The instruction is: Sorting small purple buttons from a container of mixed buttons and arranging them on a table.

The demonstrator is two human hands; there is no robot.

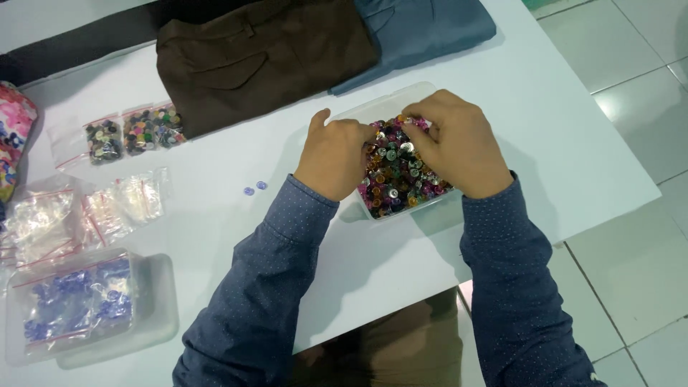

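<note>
Sorting step | left hand (333, 158) and right hand (455, 143), fingers curled, dig into mixed buttons (398, 179) in a clear tub (380, 104), centre frame, on the white desk (545, 143) | grip hidden: cannot tell | next likely needs a fingertip pinch | two loose lilac buttons (255, 188) lie left.

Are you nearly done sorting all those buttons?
Some are done: bags of dark buttons and blue buttons lie filled, and two loose blue ones sit apart. Both the left hand and right hand are digging in the box, which looks full. Empty bags wait.
</note>
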